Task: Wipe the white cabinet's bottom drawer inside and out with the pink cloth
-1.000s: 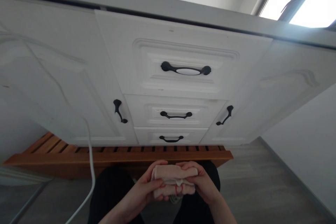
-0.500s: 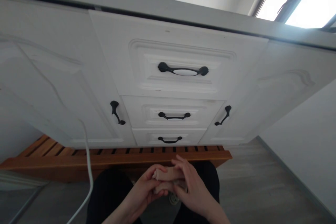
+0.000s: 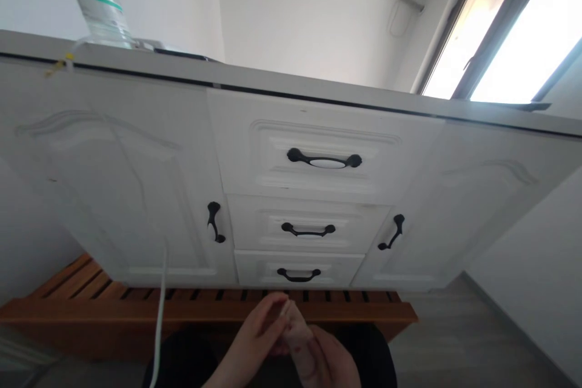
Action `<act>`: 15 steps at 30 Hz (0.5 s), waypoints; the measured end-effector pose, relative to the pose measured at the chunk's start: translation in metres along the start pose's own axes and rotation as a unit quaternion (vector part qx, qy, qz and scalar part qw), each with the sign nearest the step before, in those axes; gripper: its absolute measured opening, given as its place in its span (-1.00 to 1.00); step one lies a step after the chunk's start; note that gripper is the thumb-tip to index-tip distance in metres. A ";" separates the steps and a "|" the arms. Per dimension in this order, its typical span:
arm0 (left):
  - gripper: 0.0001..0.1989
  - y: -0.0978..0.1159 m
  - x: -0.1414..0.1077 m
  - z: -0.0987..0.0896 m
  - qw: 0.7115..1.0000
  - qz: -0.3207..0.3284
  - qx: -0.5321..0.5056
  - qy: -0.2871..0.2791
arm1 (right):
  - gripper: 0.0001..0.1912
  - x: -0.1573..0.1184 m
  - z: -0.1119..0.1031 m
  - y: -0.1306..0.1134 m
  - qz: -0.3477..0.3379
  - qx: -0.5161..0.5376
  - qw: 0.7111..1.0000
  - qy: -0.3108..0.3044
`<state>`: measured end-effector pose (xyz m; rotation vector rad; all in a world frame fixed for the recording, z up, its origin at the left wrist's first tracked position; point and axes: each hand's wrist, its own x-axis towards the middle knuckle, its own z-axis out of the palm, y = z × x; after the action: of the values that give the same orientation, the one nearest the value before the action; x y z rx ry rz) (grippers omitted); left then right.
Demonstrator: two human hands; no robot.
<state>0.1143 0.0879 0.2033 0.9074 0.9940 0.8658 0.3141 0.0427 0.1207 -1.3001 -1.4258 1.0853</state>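
At the bottom centre, above the dark-clothed knees, a pale pinkish, rolled soft item (image 3: 301, 339) is between my hands. My left hand (image 3: 257, 336) pinches its upper end, fingers bent around it. My right hand (image 3: 331, 356) wraps round its lower right side. The item slants from upper left to lower right, and small reddish marks show on it. What it is I cannot make out. Its lower end is partly hidden by my right hand and the frame edge.
A white cabinet (image 3: 313, 97) with black handles stands ahead, a slatted wooden bench (image 3: 204, 310) below it. A clear bottle (image 3: 102, 9) and a dark flat object (image 3: 182, 54) lie on top. A white cable (image 3: 159, 321) hangs at the left.
The view has tipped up, showing the bottle and the air conditioner. The pale item has turned from roughly level to slanting upright, and my right hand has closed lower around it.
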 end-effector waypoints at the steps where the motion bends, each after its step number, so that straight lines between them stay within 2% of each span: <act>1: -0.55 0.009 0.002 0.005 0.999 0.030 0.037 -0.014 | -0.68 0.001 0.000 -0.006 0.020 0.038 0.999 0.003; 4: -0.74 0.024 0.004 0.025 0.994 0.062 0.048 -0.079 | -0.53 0.003 0.018 -0.021 0.067 0.133 0.989 -0.009; 7: -0.77 0.019 0.003 0.039 0.993 0.065 -0.074 -0.061 | -0.41 0.000 0.050 -0.022 0.102 0.261 0.957 0.071; 10: -0.70 0.003 0.005 0.038 0.982 0.017 -0.183 -0.039 | -0.35 -0.005 0.069 -0.018 0.176 0.372 0.911 0.031; 12: -0.67 -0.007 0.005 0.032 0.981 0.015 -0.190 0.032 | -0.33 -0.004 0.071 -0.020 0.196 0.428 0.882 0.003; 15: -0.57 -0.022 0.001 0.019 0.973 0.092 -0.084 0.192 | -0.40 0.003 0.063 -0.030 0.171 0.468 0.867 0.003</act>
<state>0.1361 0.0767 0.1882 0.7071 1.1574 1.2969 0.2464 0.0417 0.1369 -0.8142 -0.4785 1.7080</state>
